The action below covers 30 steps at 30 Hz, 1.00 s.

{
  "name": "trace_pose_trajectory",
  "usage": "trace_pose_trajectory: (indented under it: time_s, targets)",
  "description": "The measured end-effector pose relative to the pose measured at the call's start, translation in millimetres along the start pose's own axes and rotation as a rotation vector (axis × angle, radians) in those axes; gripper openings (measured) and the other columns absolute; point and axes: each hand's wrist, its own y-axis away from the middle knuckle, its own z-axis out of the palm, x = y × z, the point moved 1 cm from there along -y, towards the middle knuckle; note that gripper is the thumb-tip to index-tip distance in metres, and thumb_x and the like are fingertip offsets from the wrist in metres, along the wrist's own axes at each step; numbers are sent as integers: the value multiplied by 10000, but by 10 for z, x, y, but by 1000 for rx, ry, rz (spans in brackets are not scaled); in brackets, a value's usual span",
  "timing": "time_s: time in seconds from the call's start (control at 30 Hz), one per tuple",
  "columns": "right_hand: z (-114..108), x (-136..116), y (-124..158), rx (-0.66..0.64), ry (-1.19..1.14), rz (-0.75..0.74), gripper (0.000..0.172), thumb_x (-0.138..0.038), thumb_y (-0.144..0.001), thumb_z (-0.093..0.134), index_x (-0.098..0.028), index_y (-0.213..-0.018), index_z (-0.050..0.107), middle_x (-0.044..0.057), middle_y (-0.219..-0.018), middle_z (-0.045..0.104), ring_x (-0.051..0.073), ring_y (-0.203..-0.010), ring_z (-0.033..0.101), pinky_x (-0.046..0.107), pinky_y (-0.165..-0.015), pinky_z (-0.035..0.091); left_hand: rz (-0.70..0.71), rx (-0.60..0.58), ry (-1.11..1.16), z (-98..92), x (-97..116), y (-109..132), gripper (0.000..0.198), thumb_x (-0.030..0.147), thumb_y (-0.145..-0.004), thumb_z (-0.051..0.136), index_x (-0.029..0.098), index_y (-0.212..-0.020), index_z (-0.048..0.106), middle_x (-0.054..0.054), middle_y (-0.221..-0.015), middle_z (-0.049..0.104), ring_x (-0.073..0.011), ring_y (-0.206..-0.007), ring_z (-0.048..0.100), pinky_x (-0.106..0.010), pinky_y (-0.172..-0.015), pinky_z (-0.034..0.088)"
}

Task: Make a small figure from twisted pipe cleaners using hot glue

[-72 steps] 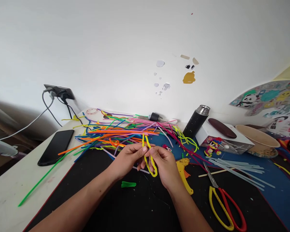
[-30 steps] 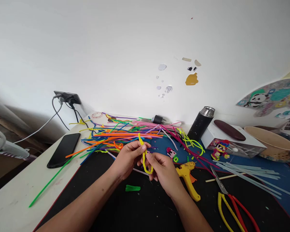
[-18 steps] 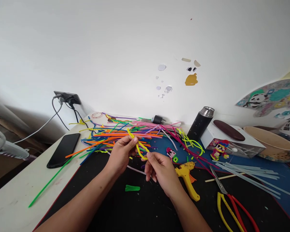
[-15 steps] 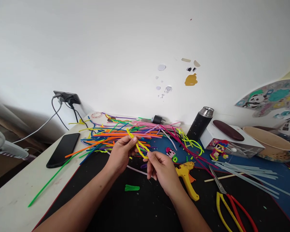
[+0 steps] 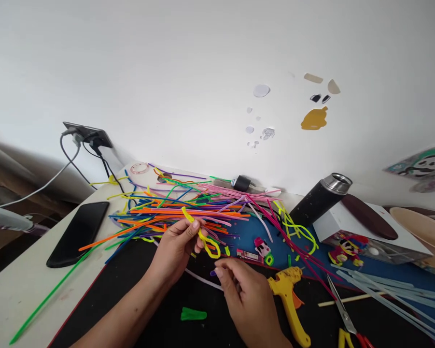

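White wall point(image 5: 188, 58) fills the top of the frame, and a table point(image 5: 36, 275) with a black mat point(image 5: 130, 266) sits below it. Near the middle, the left hand point(image 5: 179, 244) pinches a bent yellow fuzzy stick point(image 5: 202, 235) between thumb and fingers, up off the mat. The yellow fuzzy stick slants from upper left to lower right, with a loop at its low end. That loop points toward the right hand point(image 5: 246, 295), which sits lower and more to the right. The right hand is half curled, thumb and pointer finger a little apart, and nothing shows in it. Its fingertips are just under the loop; I cannot tell if they touch. A green piece point(image 5: 193, 314) lies on the mat, lower down between the two arms.
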Motion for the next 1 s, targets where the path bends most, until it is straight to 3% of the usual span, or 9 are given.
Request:
trace_pose_trajectory:
  time_s: [0.1, 0.2, 0.43, 0.63, 0.9, 1.0]
  targets:
    - [-2, 54, -4, 50, 45, 16, 325, -450, -1020, 583, -204, -1175, 728, 35, -820, 746, 168, -635, 695, 244, -599, 507, 7, 0, 3, 24, 13, 26, 390, 379, -614, 982, 118, -822, 779, -23, -675, 697, -80, -494, 572, -174, -456, 458]
    - [21, 55, 6, 58, 96, -15, 391, -484, -1006, 601, -177, -1228, 701, 33, -812, 737, 155, -581, 670, 246, -562, 491, -4, -46, -19, 73, -12, 79, 388, 395, -637, 969, 115, -825, 777, -25, -673, 694, -84, -498, 575, -179, -460, 468]
    - [12, -37, 14, 106, 273, -104, 344, -464, -1042, 536, -193, -1068, 745, 49, -739, 734, 185, -611, 662, 265, -584, 418, 25, -102, -42, 134, -85, 160, 401, 401, -623, 972, 103, -794, 764, -31, -638, 689, -86, -501, 583, -179, -488, 496]
    - [-7, -61, 17, 110, 144, -32, 313, -472, -1010, 591, -199, -1038, 740, 22, -703, 701, 168, -581, 614, 259, -568, 398, 113, -122, -34, 155, -55, 189, 413, 379, -608, 982, 98, -824, 769, -31, -673, 703, -78, -515, 591, -159, -476, 492]
    - [-5, 11, -27, 54, -197, 90, 295, -480, -997, 592, -219, -991, 730, -22, -631, 649, 136, -496, 602, 221, -503, 439, 168, -139, -3, 178, -76, 202, 419, 346, -575, 999, 95, -828, 777, -27, -688, 700, -81, -537, 613, -156, -487, 502]
    - [-1, 6, -28, 35, -197, 83, 294, -471, -1003, 581, -225, -956, 735, -25, -621, 645, 131, -485, 600, 214, -493, 438, 184, -142, -2, 180, -74, 208, 409, 346, -583, 995, 95, -822, 778, -23, -677, 693, -81, -536, 612, -156, -490, 504]
